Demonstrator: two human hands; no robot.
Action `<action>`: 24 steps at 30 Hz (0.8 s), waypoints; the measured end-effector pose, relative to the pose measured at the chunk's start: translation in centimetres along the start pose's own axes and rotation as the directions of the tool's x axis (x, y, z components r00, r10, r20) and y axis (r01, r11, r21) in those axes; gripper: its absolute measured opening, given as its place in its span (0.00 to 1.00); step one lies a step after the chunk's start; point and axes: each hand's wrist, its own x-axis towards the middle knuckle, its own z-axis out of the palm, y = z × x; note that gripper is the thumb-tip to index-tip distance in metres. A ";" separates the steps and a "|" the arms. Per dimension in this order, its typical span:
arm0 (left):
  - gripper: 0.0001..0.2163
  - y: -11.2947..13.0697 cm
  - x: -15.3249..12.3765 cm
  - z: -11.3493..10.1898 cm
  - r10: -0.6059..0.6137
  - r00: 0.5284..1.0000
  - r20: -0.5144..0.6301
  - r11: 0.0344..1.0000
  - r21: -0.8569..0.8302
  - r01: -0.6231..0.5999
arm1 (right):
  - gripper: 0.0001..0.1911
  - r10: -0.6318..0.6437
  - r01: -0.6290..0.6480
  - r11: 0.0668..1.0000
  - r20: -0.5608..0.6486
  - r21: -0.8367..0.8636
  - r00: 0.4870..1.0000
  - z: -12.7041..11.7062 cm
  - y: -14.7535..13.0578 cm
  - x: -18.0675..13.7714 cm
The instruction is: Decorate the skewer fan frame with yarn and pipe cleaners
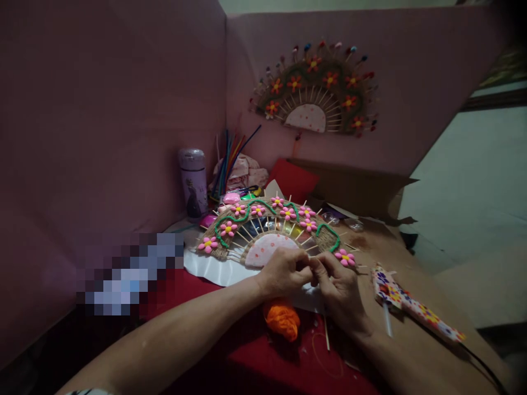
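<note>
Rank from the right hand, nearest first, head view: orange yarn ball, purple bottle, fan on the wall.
From the right hand:
1. orange yarn ball, just below-left on the red cloth.
2. purple bottle, far left at the back.
3. fan on the wall, high up behind the table.

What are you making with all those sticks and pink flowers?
A person works with both hands on a fan-shaped craft of sticks, twine, green cord and pink flowers, which lies on a white plate. The left hand and right hand meet at its lower edge, fingertips pinched together on something too small to make out. An orange yarn ball lies just below. A similar finished fan hangs on the wall.
</note>
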 end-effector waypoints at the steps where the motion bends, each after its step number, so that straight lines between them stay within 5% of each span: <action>1: 0.05 0.1 0.0 -0.1 -0.010 1.000 -0.023 1.000 0.016 0.010 | 0.14 0.006 -0.006 1.000 -0.011 0.022 1.000 0.0 -0.1 0.0; 6: 0.05 0.5 0.3 -0.5 -0.051 0.993 -0.110 0.998 0.041 0.056 | 0.09 0.095 -0.066 0.982 -0.159 0.180 0.983 0.0 -0.2 0.0; 18: 0.11 0.3 0.3 -0.5 -0.042 0.998 -0.055 0.986 0.162 0.051 | 0.20 0.061 -0.045 0.987 -0.107 0.153 0.992 -0.3 -1.0 -0.1; 24: 0.06 0.6 0.4 -0.5 0.079 0.988 -0.131 0.996 0.048 -0.073 | 0.11 0.080 -0.064 0.988 -0.116 0.138 0.990 0.0 -0.2 0.2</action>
